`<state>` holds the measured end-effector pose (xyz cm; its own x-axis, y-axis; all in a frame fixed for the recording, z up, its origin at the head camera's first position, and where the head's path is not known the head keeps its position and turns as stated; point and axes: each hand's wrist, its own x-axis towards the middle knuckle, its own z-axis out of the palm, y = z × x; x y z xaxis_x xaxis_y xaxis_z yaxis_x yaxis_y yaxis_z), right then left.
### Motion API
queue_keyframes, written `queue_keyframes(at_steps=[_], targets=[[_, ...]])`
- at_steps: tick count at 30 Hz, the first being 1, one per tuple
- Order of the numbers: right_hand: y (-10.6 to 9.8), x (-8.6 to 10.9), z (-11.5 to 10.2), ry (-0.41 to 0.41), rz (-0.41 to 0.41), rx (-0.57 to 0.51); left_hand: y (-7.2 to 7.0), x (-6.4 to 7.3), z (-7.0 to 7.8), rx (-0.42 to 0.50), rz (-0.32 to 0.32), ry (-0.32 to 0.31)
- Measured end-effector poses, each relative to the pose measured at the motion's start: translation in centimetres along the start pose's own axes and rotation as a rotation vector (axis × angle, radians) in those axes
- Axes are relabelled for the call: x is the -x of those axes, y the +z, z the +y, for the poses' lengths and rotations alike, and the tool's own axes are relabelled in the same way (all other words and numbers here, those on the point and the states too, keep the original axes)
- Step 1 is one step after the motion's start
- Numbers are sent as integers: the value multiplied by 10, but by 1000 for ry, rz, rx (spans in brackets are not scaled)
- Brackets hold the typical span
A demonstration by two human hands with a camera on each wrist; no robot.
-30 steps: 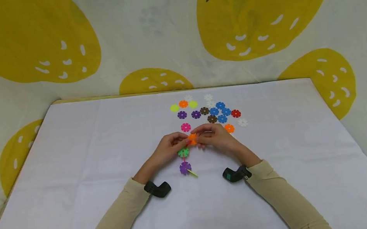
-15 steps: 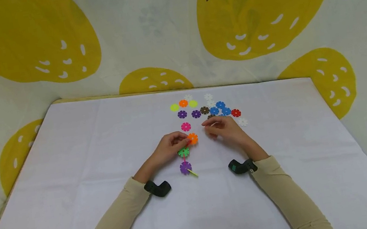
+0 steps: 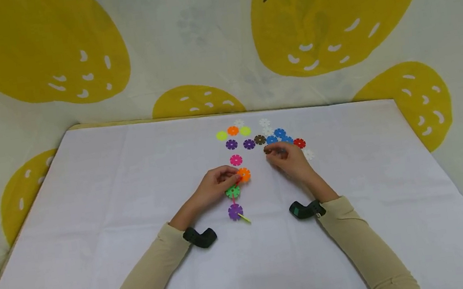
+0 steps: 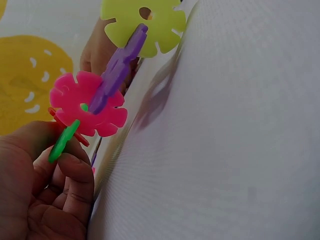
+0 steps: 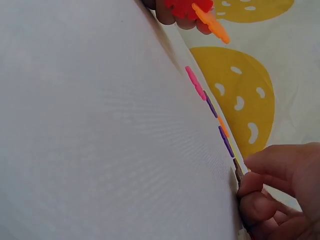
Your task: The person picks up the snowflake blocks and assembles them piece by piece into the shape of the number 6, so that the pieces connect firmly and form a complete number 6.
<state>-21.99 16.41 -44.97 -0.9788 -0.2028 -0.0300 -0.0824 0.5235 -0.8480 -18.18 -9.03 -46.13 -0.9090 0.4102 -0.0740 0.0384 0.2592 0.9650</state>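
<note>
My left hand [image 3: 219, 184] pinches one end of a chain of interlocked plastic snowflake discs. An orange disc [image 3: 243, 175] sits at that end, with a red disc [image 5: 190, 6] slotted into it by the fingers. Further along come a green disc [image 3: 232, 191], a pink disc [image 4: 87, 103], a purple disc [image 3: 235, 211] and a yellow-green disc [image 4: 145, 25]. My right hand [image 3: 290, 160] is low over the loose discs, fingers loosely bent. Its fingertips are right at a brown disc [image 3: 267, 150], partly covered by them.
Beyond the hands lie loose discs: a pink one [image 3: 236, 160], dark purple ones [image 3: 231, 144], another brown one [image 3: 260, 139], blue ones [image 3: 279, 132], a red one [image 3: 300, 143] and white ones [image 3: 264, 122]. All lie flat on the white tablecloth [image 3: 91, 223]. A patterned curtain [image 3: 189, 37] hangs behind.
The right hand has let go of the orange disc and moved right and away from the body to the brown disc. The left hand still pinches the chain, almost unmoved.
</note>
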Motion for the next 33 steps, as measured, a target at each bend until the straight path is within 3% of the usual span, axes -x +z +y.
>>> queue_keyframes(at_steps=[9, 17, 21, 25, 33], targets=[[0, -4, 2, 3, 12, 124, -2, 1, -1, 8, -1, 41], [0, 2, 1, 11, 25, 94, -1, 1, -2, 8, -9, 68], [-1, 4, -1, -25, 28, 67, -1, 0, -1, 11, -7, 59], [-2, 5, -3, -56, 7, 66, 0, 0, -1, 19, -6, 49], [-2, 4, -3, -32, -37, 97, 1, 0, -2, 20, -1, 47]])
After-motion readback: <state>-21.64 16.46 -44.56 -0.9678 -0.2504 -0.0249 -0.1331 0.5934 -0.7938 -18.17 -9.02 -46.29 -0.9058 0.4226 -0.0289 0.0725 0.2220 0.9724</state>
